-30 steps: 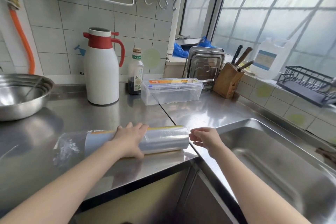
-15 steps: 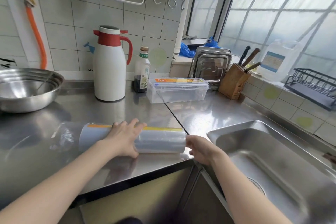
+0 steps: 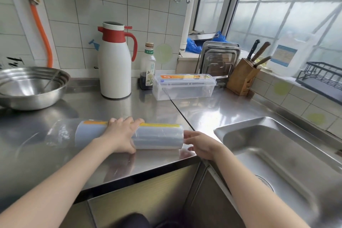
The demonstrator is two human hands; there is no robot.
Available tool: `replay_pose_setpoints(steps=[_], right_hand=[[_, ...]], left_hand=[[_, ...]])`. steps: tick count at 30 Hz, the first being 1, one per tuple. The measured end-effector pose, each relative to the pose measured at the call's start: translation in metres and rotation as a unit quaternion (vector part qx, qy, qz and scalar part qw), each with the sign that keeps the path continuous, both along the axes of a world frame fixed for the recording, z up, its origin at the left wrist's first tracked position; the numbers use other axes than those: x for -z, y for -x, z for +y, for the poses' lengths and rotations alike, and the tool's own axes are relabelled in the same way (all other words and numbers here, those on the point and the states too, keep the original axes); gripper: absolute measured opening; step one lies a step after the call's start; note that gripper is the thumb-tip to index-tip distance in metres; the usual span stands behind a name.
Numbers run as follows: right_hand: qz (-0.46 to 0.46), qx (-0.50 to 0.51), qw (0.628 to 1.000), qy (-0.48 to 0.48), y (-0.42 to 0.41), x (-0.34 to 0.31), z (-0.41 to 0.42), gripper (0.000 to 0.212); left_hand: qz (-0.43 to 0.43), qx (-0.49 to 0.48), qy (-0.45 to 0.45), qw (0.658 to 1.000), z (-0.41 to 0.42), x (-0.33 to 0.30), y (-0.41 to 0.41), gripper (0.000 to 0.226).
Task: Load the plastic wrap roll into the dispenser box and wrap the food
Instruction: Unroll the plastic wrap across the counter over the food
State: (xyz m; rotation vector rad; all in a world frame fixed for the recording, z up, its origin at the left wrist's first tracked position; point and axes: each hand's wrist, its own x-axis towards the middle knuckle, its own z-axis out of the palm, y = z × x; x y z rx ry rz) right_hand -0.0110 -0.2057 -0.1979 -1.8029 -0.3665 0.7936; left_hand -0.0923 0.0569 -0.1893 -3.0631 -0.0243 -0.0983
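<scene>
A plastic wrap roll [image 3: 157, 138], still in a clear bag with a yellow-orange strip along its top, lies sideways on the steel counter near the front edge. My left hand [image 3: 121, 135] lies over the roll's middle, fingers curled over its top. My right hand [image 3: 201, 144] grips the roll's right end, where the bag ends. The clear dispenser box [image 3: 184, 89] with an orange label on its lid stands shut at the back of the counter, apart from both hands. No food is visible.
Behind the roll stand a white and red thermos jug [image 3: 115, 63] and a sauce bottle [image 3: 148, 69]. A steel bowl [image 3: 30, 87] sits at the left. A knife block [image 3: 243, 76] and steel trays [image 3: 217, 61] line the back right. The sink [image 3: 281, 155] opens at the right.
My right hand has moved left from open beside the roll to gripping its right end. My left hand has stayed on the roll's middle. The camera has shifted slightly.
</scene>
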Motion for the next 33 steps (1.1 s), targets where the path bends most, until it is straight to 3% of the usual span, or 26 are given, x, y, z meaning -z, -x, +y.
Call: replay_pose_setpoints(steps=[2, 7, 11, 18, 21, 27, 29, 33], right_hand=[[-0.023, 0.007, 1.0, 0.012, -0.003, 0.0, -0.002, 0.025], [-0.054, 0.054, 0.996, 0.048, -0.01, -0.009, 0.001, 0.025], [-0.06, 0.19, 0.979, 0.031, -0.011, -0.01, 0.001, 0.008], [-0.135, 0.323, 0.936, 0.031, -0.018, -0.008, 0.01, 0.011], [-0.191, 0.295, 0.932, 0.088, -0.02, -0.013, 0.011, 0.014], [-0.194, 0.107, 0.964, 0.144, -0.02, -0.037, -0.004, 0.012], [-0.166, 0.098, 0.973, 0.126, -0.019, -0.036, -0.01, 0.004], [-0.101, 0.13, 0.984, 0.071, -0.021, -0.022, -0.015, 0.01]], left_hand=[[-0.009, -0.006, -0.004, 1.0, -0.001, 0.002, 0.001, 0.092], [-0.012, -0.021, 0.0, 1.0, -0.005, 0.001, 0.0, 0.089], [-0.027, -0.061, -0.016, 0.998, -0.015, 0.006, -0.003, 0.087], [-0.053, -0.101, -0.037, 0.993, -0.023, 0.016, -0.011, 0.092], [-0.056, -0.099, -0.029, 0.993, -0.022, 0.016, -0.012, 0.091], [-0.065, -0.063, -0.026, 0.996, -0.018, 0.013, -0.014, 0.09], [-0.062, -0.051, -0.025, 0.996, -0.016, 0.012, -0.012, 0.09], [-0.061, -0.034, -0.024, 0.997, -0.011, 0.013, -0.015, 0.091]])
